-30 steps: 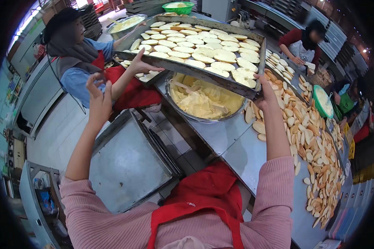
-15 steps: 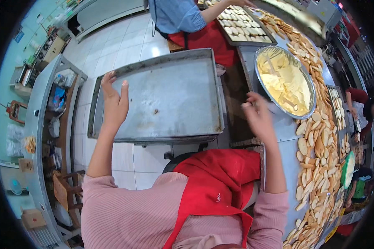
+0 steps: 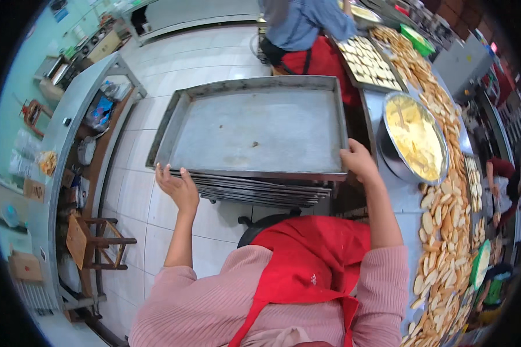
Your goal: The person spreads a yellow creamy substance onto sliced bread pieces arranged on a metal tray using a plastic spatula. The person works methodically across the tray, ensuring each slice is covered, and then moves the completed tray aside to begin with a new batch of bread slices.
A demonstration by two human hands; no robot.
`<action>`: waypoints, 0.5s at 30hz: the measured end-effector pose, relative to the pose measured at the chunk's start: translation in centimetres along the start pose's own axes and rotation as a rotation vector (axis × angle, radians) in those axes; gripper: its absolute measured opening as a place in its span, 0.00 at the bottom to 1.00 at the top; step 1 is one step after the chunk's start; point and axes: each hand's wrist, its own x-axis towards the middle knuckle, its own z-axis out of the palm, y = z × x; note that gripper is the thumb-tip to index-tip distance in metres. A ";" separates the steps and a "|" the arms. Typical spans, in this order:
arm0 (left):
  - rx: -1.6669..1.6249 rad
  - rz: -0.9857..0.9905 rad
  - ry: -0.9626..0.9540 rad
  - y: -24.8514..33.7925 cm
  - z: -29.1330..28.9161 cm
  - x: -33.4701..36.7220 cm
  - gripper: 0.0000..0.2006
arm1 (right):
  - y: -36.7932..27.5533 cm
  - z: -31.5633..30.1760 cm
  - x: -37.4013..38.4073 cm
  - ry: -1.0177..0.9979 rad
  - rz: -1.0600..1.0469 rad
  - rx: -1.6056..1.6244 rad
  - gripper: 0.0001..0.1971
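Observation:
A large, deep metal baking tray [image 3: 260, 127] with nothing lying in it spans the space in front of me. Several more trays [image 3: 260, 191] are stacked beneath it. My right hand [image 3: 362, 161] is closed on the tray's near right corner, thumb at the rim. At the near left corner, my left hand [image 3: 178, 188] has its fingers spread and stretched up against the outer wall; whether they bear on its underside is hidden.
To the right, a metal bowl of yellow cream [image 3: 414, 139] stands on a table with many sliced bread pieces [image 3: 440, 248]. A filled tray [image 3: 370, 63] lies near a co-worker in blue [image 3: 307, 26]. A shelved bench [image 3: 87, 139] and wooden stool [image 3: 95, 243] stand left.
My right hand has come left from beside the bowl and taken hold of the tray's corner. My left hand has moved to its near left corner. More of the stack's near side shows.

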 end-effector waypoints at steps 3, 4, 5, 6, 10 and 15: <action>-0.046 -0.083 0.002 -0.8 1.0 0.1 0.21 | -3.0 -2.5 1.1 -0.020 0.020 0.149 0.24; -0.037 -0.140 -0.008 -1.2 0.9 0.0 0.21 | -6.5 -2.1 -0.2 -0.014 0.116 0.205 0.31; -0.052 -0.148 0.001 -2.1 0.7 -0.2 0.22 | -10.6 -2.1 -1.9 0.004 0.209 0.259 0.39; -0.088 -0.146 -0.007 -2.7 1.7 -0.5 0.23 | -12.0 -2.9 -1.7 -0.025 0.254 0.189 0.48; -0.038 0.250 -0.141 -3.0 -0.3 1.5 0.27 | -18.0 -2.7 -0.9 -0.022 0.019 0.407 0.45; -0.045 0.320 0.049 -2.7 0.9 5.5 0.27 | -26.8 -5.7 2.8 -0.026 -0.325 -0.044 0.16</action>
